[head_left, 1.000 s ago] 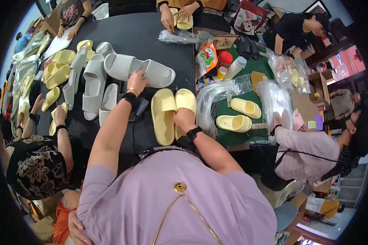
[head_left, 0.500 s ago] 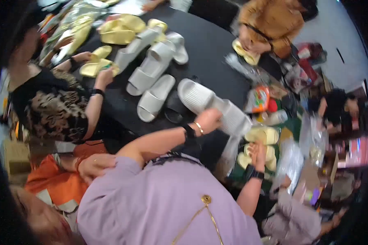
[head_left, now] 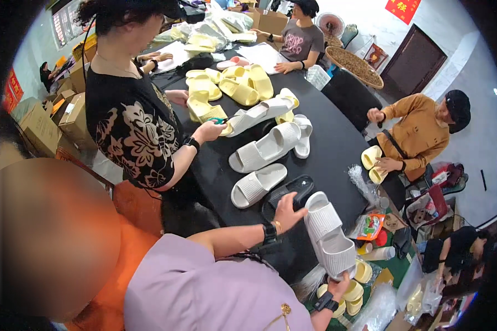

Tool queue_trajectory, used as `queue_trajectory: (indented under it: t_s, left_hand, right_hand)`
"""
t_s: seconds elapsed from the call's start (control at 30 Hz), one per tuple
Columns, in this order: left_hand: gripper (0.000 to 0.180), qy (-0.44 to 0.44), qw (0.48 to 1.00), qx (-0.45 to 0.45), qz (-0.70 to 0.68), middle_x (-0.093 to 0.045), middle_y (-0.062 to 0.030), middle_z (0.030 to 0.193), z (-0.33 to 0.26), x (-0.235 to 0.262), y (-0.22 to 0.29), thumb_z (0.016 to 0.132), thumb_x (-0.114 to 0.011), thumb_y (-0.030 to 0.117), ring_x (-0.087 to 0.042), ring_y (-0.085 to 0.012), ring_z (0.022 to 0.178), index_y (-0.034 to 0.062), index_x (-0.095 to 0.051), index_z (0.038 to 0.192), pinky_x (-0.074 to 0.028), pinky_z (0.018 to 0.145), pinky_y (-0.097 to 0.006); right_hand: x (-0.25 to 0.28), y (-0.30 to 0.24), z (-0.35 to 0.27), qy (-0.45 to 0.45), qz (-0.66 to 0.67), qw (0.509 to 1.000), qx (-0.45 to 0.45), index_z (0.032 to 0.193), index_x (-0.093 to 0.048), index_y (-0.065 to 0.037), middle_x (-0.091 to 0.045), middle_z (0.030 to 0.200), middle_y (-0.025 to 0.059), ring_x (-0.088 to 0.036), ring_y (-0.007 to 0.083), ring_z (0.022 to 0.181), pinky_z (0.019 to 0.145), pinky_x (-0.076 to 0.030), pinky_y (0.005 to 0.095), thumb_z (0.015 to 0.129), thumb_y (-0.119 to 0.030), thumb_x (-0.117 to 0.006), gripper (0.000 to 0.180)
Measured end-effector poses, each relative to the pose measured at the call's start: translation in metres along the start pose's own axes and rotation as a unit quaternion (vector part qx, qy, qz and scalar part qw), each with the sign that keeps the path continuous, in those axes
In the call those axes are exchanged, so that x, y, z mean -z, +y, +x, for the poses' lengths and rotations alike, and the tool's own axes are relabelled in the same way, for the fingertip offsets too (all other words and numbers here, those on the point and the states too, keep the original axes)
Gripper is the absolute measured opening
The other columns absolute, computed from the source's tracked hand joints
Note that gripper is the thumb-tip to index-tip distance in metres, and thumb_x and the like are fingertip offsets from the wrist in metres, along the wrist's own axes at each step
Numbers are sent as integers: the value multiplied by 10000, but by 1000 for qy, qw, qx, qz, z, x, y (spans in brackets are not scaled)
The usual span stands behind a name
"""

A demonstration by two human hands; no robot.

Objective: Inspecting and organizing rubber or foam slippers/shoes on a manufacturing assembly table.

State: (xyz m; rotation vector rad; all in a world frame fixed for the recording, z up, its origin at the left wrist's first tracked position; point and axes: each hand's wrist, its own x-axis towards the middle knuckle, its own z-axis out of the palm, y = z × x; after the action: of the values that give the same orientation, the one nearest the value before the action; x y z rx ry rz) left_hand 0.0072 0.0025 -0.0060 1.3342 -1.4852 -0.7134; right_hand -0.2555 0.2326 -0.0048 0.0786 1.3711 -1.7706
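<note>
My right hand (head_left: 339, 284) grips the near end of a pair of light grey slide slippers (head_left: 329, 234). The pair lies end to end at the table's right front edge, ribbed straps upward. My left hand (head_left: 290, 212) is empty, its fingers apart, just left of that pair. Beyond the left hand lies a black slipper (head_left: 298, 186), partly covered by it. Left of that rests a single grey slipper (head_left: 258, 185) on the black table (head_left: 337, 138). More grey slippers (head_left: 268, 146) stand farther back, some lapping over one another.
Yellow slippers (head_left: 240, 88) are heaped on the far left of the table. A person in a black floral top (head_left: 141, 124) holds a green-handled tool there. Another in a brown top (head_left: 419, 124) handles yellow slippers. Yellow slippers (head_left: 354, 292) and plastic wrap (head_left: 378, 309) lie at lower right.
The view has swung, so everything is shifted. My left hand has let go of the grey pair. My right hand has come from beside the yellow slippers and taken hold of its near end.
</note>
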Motion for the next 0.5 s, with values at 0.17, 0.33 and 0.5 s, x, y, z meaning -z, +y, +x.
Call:
queue_trajectory:
  t_s: [0.17,0.33,0.5]
  left_hand:
    - [478,-246,779,376,-438,-582,-31,1027,20,15,6,890,-527,446,-564,-149,875,71,-491,1185,-459,736,-275]
    - [262,-168,907,241,-300,-620,-32,898,20,8,-17,881,-576,242,-558,-103,794,17,-587,1015,-456,715,-260]
    - [277,-77,978,170,-95,-639,-164,844,48,32,-33,844,-573,262,-628,-273,805,33,-581,999,-474,699,-350]
  right_hand:
    - [0,5,0,-54,-67,996,22,1291,-419,-10,-523,1226,111,-525,275,1091,907,-433,430,843,-186,-550,499]
    - [-8,6,-7,-78,-135,987,37,1289,-419,-23,-529,1206,100,-529,258,1077,905,-435,402,836,-100,-566,482]
    - [15,-20,0,-95,-196,975,54,1255,-447,5,-557,1157,91,-552,221,1013,881,-447,365,832,-73,-581,450]
